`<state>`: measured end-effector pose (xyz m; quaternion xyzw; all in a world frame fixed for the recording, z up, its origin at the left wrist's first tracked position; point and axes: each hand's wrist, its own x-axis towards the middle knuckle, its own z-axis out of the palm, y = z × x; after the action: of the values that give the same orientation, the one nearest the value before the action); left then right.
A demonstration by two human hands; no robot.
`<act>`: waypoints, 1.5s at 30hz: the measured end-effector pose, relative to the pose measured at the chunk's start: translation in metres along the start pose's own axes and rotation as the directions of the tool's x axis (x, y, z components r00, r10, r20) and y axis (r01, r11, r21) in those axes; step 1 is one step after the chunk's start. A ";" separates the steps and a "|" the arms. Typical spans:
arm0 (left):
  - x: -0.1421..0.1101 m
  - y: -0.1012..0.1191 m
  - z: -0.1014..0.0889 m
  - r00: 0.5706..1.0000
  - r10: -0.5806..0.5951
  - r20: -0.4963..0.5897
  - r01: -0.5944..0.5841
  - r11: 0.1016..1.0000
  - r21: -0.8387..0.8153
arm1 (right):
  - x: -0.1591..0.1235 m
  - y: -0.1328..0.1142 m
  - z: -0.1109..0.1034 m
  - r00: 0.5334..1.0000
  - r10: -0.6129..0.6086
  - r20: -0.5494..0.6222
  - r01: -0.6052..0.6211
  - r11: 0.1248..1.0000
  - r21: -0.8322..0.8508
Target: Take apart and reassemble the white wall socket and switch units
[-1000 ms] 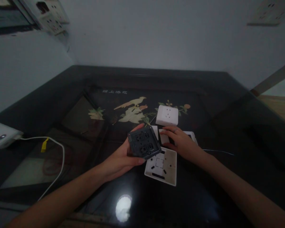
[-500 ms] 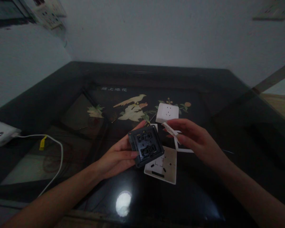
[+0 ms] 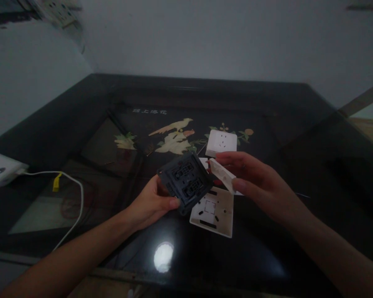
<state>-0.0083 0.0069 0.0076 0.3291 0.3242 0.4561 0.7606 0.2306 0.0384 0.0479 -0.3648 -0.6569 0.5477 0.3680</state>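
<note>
My left hand [image 3: 157, 203] grips a square black switch body [image 3: 186, 182] by its lower left side, thumb on the near edge. Its face, with two recessed mechanisms, is tilted up toward me. In my right hand [image 3: 251, 174] a thin white plastic rocker plate [image 3: 222, 176] is pinched between thumb and fingers, its ribbed inner side turned toward the black body. The two parts are close but apart. Below them a white square back box [image 3: 216, 213] lies open side up on the table, partly covered by the black body.
Behind my right hand stands a white wall socket [image 3: 222, 140]. The dark glossy table [image 3: 136, 244] carries a bird-and-flower picture [image 3: 174, 140]. At left lie a white plug-like box [image 3: 3, 169] and its white cable [image 3: 81, 194] with a yellow tag [image 3: 56, 182].
My left hand has tilted and turned the black body, lifting it slightly. My right hand has turned the white plate so more of its inner side shows. The view has shifted a little.
</note>
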 end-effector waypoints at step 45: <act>-0.003 -0.008 -0.004 0.997 0.045 0.068 -0.057 0.981 0.187 | -0.003 0.006 0.012 0.999 0.018 -0.040 -0.021 0.997 -0.068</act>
<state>-0.0084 0.0021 -0.0005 0.4222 0.3333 0.4320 0.7239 0.2216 0.0309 0.0397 -0.3941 -0.6645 0.5211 0.3627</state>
